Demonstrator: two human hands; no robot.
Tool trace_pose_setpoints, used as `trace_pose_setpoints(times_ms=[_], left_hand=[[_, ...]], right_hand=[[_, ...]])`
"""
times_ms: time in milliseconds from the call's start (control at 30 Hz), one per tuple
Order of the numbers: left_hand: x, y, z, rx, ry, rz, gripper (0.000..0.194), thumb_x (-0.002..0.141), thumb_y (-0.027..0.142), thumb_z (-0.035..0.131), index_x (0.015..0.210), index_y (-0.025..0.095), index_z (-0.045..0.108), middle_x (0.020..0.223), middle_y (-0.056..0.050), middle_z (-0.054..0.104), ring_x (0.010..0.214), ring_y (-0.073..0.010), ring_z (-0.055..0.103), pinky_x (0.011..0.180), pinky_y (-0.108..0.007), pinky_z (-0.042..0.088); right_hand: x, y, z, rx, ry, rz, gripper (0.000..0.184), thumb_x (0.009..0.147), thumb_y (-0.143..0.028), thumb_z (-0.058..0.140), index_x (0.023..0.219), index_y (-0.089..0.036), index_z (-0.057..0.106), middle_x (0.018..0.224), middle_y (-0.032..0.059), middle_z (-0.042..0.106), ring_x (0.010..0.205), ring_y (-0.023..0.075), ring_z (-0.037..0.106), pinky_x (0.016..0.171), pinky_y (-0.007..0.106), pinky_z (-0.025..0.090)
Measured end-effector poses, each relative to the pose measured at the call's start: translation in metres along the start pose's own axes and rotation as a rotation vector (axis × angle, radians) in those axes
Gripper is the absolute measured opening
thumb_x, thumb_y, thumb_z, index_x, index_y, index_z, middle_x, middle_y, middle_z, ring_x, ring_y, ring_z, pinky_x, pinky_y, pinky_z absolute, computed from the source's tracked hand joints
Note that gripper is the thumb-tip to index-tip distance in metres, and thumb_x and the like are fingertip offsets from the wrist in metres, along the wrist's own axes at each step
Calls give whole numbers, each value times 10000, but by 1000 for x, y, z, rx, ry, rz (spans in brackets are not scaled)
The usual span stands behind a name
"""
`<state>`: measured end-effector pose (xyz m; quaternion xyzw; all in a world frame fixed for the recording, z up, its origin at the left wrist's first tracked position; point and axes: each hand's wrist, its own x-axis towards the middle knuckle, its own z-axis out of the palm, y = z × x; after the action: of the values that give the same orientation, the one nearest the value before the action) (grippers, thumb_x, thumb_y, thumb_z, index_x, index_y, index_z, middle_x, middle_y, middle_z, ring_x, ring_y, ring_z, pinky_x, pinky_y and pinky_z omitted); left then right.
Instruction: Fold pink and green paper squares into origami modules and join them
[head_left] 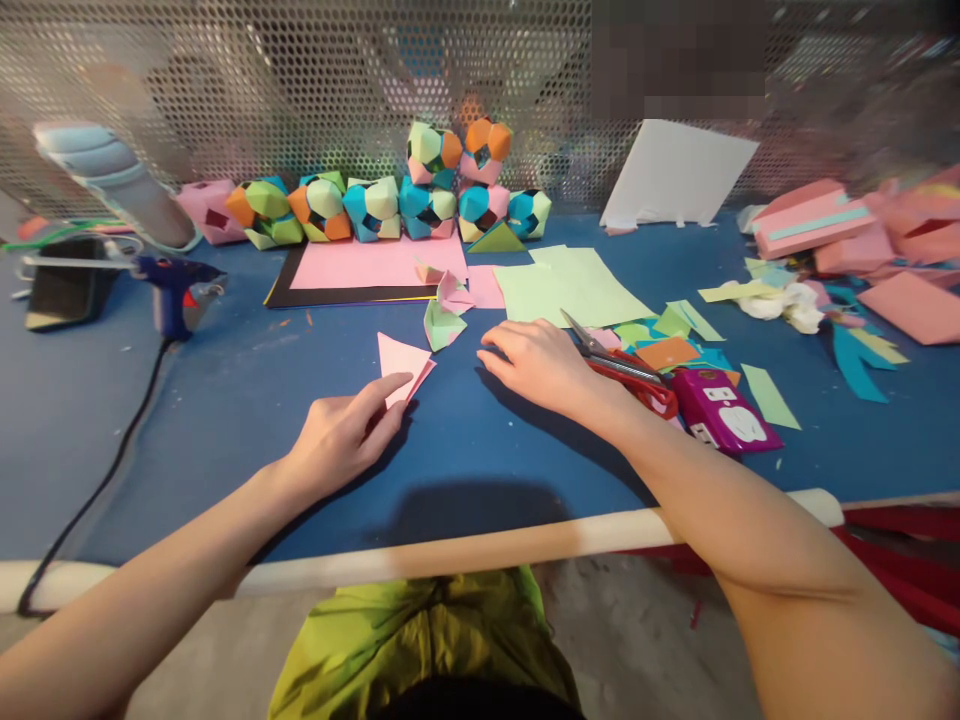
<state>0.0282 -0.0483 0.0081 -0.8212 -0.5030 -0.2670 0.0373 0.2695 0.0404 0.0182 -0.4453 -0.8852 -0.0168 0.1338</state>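
My left hand (347, 428) pinches a folded pink paper triangle (397, 365) between thumb and fingers, just above the blue tabletop. Nothing shows in my right hand (536, 368), which hovers over or rests on the table with its fingers loosely apart. Between and beyond the hands lie a folded light green paper piece (444, 326) and a folded pink piece (453, 294), apparently touching each other. Close to my right wrist are scissors (600, 345) with red handles, partly covered by the forearm.
Several paper balls (370, 208) line the mesh back panel. A blue glue gun (176, 290) with a black cord stands left. Light green sheets (574, 284), paper scraps (667, 350), a purple box-shaped gadget (724, 412) and pink folded boxes (814, 222) lie right.
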Motion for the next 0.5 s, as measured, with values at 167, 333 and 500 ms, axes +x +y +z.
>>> trace_pose_setpoints(times_ms=[167,333,500], left_hand=[[-1,-2,1,39,38,72,287,927,285,440,1124,150,598,581,35,662,432,-79,553,484,-177,403],[-2,-5,0,48,71,177,263,933,256,458,1115,128,598,543,41,625,413,-89,546,455,-189,390],[-2,-9,3,38,100,196,248,941,240,441,1068,113,613,537,29,626,417,-96,563,455,-193,398]], right_hand=[[1,2,1,5,-19,20,211,928,-265,495,941,-146,670,977,80,702,863,200,633,737,315,370],[4,4,1,13,-38,41,224,933,-267,486,946,-142,672,992,81,700,880,201,632,755,319,377],[7,2,-2,11,-40,67,232,936,-263,471,931,-148,673,974,79,700,871,196,629,748,322,384]])
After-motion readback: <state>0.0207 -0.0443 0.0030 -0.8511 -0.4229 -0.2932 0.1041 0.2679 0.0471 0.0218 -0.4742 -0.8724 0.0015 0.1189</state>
